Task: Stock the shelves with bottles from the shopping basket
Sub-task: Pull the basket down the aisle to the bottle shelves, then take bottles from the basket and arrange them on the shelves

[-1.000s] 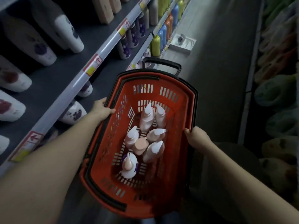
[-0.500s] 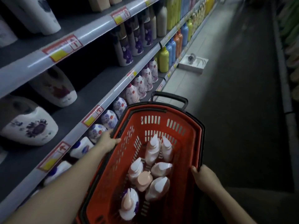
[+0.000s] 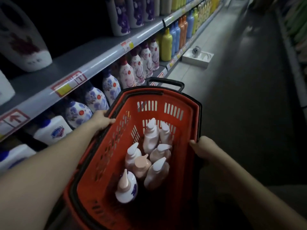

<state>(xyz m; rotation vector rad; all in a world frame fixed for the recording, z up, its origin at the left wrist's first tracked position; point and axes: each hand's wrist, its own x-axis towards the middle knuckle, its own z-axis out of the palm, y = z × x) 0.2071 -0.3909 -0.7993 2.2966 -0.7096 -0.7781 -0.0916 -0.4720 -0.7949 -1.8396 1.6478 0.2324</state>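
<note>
From the head view, a red plastic shopping basket with slotted walls (image 3: 184,146) is held in the aisle, just beside the grey metal shelves (image 3: 93,52). The left hand (image 3: 101,118) grips the left rim with its fingers curled over the edge. The right hand (image 3: 201,147) grips the right rim the same way. About 7 pale pink and white squeeze bottles (image 3: 150,140) lie loose in the bottom of the basket, and none is on a shelf yet. Both hands are busy, so I think the basket should go down flat on the grey floor (image 3: 232,80), close to the shelves. Keep it level so the bottles do not roll.
</note>
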